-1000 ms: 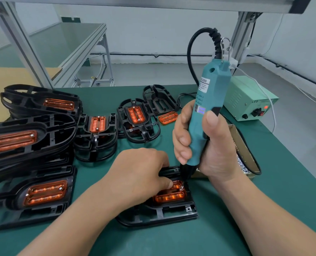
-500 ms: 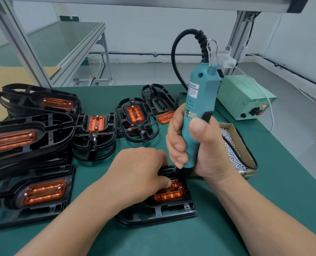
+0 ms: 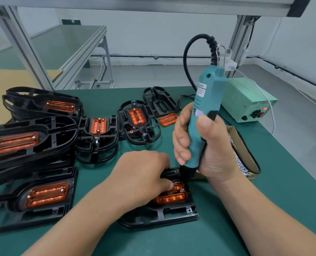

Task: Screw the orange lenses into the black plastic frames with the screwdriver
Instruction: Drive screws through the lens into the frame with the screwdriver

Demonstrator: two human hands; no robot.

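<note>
A black plastic frame (image 3: pixel 164 215) lies on the green mat at front centre with an orange lens (image 3: pixel 172 197) seated in it. My left hand (image 3: pixel 140 176) rests on the frame, fingers curled, thumb and fingertips pressing the lens near its right end. My right hand (image 3: pixel 207 150) grips the teal electric screwdriver (image 3: pixel 205 108) upright, its black tip down at the right end of the lens, beside my left fingertips. The screw under the tip is hidden.
Stacks of black frames with orange lenses (image 3: pixel 31 143) fill the left side. More frames (image 3: pixel 138 122), an empty frame (image 3: pixel 159 100) and a loose lens (image 3: pixel 167 119) sit behind. A cardboard box of screws (image 3: pixel 240 154) lies right, a green power supply (image 3: pixel 246 100) beyond.
The screwdriver has swung from leaning right to nearly upright and shifted slightly left, tip staying on the lens. My left hand has stayed put on the frame.
</note>
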